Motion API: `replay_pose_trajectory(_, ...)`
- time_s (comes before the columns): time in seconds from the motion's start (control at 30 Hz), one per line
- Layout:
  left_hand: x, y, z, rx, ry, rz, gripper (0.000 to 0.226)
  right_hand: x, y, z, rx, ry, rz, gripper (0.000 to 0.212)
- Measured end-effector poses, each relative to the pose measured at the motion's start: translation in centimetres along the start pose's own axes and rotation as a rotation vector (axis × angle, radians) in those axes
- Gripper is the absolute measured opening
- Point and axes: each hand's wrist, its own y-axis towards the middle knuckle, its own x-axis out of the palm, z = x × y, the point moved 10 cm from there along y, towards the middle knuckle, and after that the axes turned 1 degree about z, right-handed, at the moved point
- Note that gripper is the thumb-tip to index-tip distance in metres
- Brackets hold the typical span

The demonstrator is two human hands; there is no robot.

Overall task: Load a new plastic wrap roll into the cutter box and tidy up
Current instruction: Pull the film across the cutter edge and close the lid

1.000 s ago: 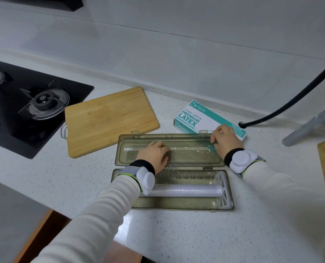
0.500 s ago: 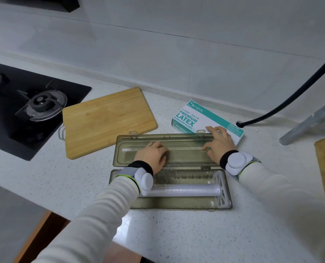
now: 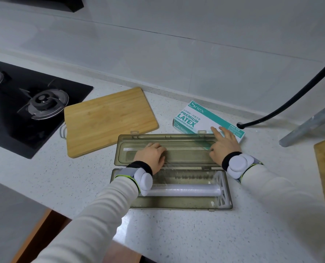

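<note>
Our left hand [image 3: 151,155] lay bent-fingered on the lid [image 3: 186,155], grip unclear; our right hand [image 3: 223,147] pressed flat there; the roll [image 3: 186,191] sat nearer the bench's [image 3: 176,234] front edge.

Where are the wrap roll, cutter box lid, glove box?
wrap roll [image 3: 184,192], head view, middle of the roll.
cutter box lid [image 3: 186,157], head view, bare middle of its inner panel.
glove box [image 3: 193,119], head view, printed top face.
</note>
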Motion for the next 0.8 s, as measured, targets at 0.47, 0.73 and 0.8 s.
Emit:
replay_pose_trajectory(0.47, 0.2, -0.1, -0.1, 0.001, -0.012, -0.003, 0.038, -3.1, -0.3, -0.7, 0.003, 0.169, 0.205, 0.019)
replay_pose_trajectory(0.73, 0.3, -0.2, -0.2, -0.008, -0.021, -0.002, 0.037, -1.1, -0.1, -9.4, -0.276, 0.23, 0.065, 0.031)
replay_pose_trajectory(0.8, 0.3, -0.2, -0.3, -0.011, -0.029, 0.006, 0.037, -0.3, 0.2, -10.2, -0.27, 0.195, 0.028, 0.03)
